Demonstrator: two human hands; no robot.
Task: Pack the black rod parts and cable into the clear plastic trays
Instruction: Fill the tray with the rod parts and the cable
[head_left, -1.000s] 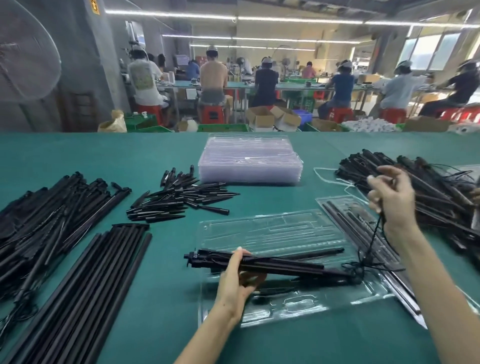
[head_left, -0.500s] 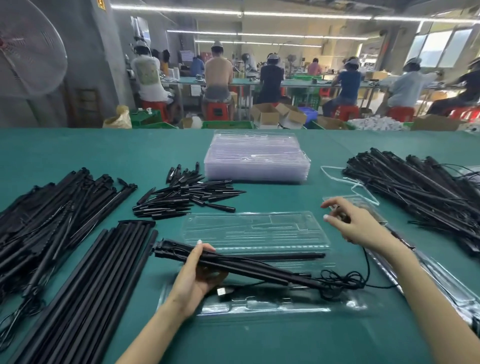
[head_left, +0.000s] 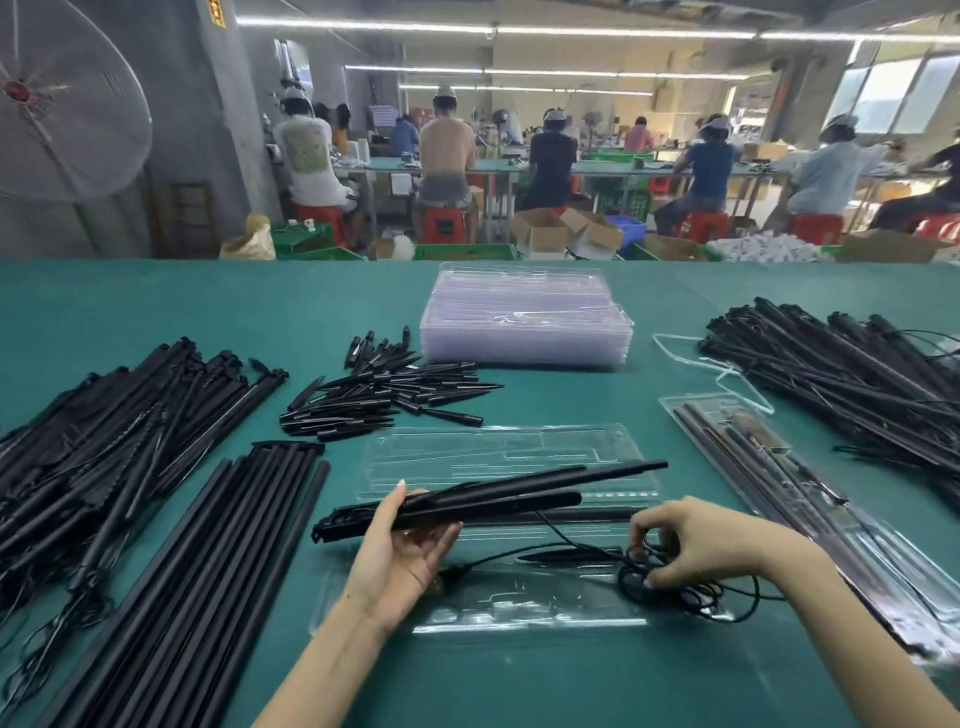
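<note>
Above the glossy clear tray (head_left: 519, 613), the left hand (head_left: 402, 551) is gripping three matte black rods (head_left: 498, 493); the right hand (head_left: 696, 545) is pinching one thin coiled cable (head_left: 675, 587).

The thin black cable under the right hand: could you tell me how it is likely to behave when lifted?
Probably floppy: the cable lies in loose, tangled loops where the right hand pinches it. It looks thin, so likely light. Since it trails back to the rod bundle held by the left hand, lifting may tug that.
</note>
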